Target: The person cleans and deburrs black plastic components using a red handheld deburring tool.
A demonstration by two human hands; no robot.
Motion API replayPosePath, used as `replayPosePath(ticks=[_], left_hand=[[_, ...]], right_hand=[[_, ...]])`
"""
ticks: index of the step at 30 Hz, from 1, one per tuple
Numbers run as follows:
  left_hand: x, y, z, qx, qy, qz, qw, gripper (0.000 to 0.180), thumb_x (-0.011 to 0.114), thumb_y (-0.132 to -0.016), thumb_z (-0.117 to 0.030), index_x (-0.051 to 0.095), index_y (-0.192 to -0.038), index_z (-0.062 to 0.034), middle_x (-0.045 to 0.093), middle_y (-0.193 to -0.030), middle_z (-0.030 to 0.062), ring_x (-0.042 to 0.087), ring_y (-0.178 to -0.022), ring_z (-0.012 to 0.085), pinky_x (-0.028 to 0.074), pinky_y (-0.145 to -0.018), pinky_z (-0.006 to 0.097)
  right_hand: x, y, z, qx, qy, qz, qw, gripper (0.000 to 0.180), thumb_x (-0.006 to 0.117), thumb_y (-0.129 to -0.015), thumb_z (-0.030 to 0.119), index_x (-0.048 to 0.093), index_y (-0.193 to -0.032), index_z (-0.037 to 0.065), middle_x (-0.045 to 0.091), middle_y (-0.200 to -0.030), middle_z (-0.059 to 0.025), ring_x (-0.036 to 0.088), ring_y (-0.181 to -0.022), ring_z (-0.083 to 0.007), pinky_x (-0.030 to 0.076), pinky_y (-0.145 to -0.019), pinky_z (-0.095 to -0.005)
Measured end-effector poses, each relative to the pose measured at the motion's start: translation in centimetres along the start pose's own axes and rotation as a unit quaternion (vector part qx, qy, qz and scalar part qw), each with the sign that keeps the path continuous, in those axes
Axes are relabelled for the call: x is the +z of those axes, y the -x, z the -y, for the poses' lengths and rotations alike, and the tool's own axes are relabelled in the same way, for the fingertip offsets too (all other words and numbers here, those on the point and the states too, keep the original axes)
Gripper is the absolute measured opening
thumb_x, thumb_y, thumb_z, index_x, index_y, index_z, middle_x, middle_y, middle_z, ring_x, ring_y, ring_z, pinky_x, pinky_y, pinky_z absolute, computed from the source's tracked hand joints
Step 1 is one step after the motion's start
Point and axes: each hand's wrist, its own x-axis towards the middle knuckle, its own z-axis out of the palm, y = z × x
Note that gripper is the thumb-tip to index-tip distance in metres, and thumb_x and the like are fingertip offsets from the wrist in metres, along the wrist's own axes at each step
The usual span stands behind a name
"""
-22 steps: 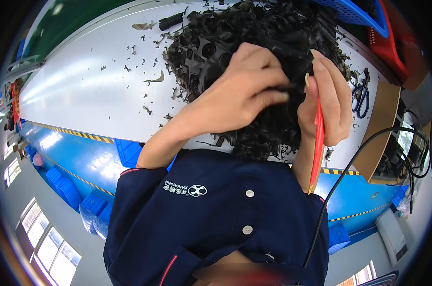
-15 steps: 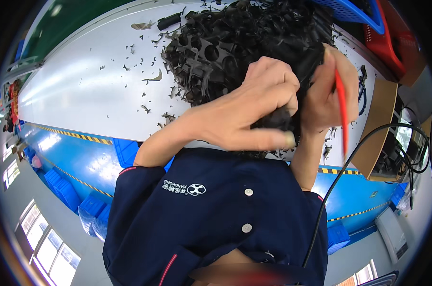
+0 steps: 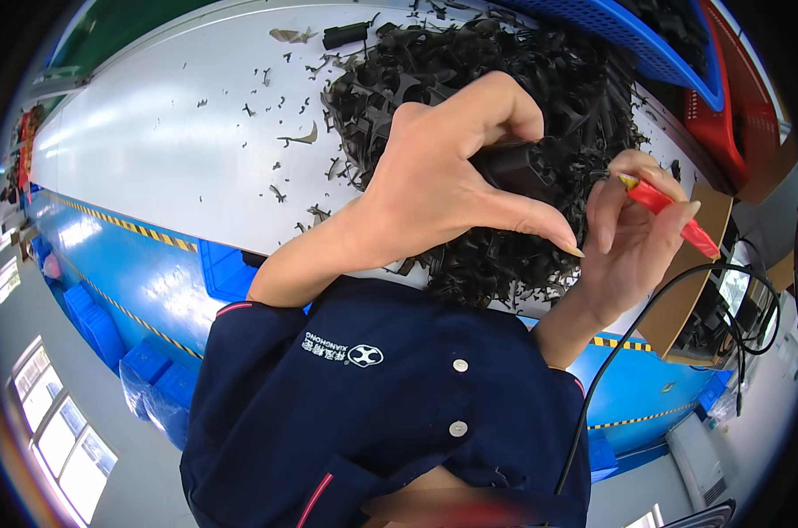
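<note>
My left hand is curled over the pile of black plastic parts and scraps. A block-like black plastic part sits in its palm, seemingly gripped by the lower fingers, which are hidden; the thumb and forefinger stand apart around it. To the right, my right hand holds a slim red tool with a yellowish end between thumb and fingers. The tool slants down to the right, apart from the black part. Its exact kind does not show.
Small black scraps litter the white table. A blue basket and a red basket stand at the far right. Beside my right arm is a cardboard box with dark parts, and a black cable runs in front of it.
My hands have moved apart, the right one lower and turned palm up. The red tool has swung from nearly upright to slanting. The left thumb and forefinger have spread, exposing the black part.
</note>
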Motion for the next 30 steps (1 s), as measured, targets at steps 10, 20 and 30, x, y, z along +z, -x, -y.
replayPosePath(ticks=[10,20,30], left_hand=[[-0.5,0.0,0.1,0.029,-0.131,0.006,0.991,0.054,0.085,-0.035,-0.025,0.061,-0.076,0.0011,0.057,-0.059,0.0037,0.053,-0.051,0.0081,0.038,-0.045,0.018],[-0.4,-0.2,0.6,0.085,-0.175,0.027,0.981,0.057,0.082,-0.033,-0.032,0.061,-0.075,0.0005,0.057,-0.060,0.0068,0.054,-0.050,0.0157,0.040,-0.045,0.020],[-0.2,0.0,1.3,0.124,-0.158,0.031,0.979,0.050,0.077,-0.042,-0.037,0.057,-0.074,-0.0034,0.050,-0.056,0.0060,0.051,-0.051,0.0196,0.038,-0.044,0.025]], right_hand=[[0.5,0.2,0.1,0.105,-0.004,0.051,0.993,0.042,0.031,-0.092,0.027,0.055,-0.086,-0.007,0.056,-0.088,-0.0282,0.042,-0.041,-0.0093,0.031,-0.036,-0.0156],[0.3,0.4,0.2,0.167,0.063,0.030,0.984,0.039,0.040,-0.090,0.025,0.058,-0.083,-0.009,0.059,-0.082,-0.0240,0.041,-0.038,-0.0080,0.029,-0.036,-0.0159],[0.3,0.7,0.6,0.183,0.113,0.061,0.975,0.036,0.034,-0.092,0.021,0.053,-0.085,-0.008,0.056,-0.086,-0.0244,0.036,-0.035,-0.0066,0.026,-0.034,-0.0169]])
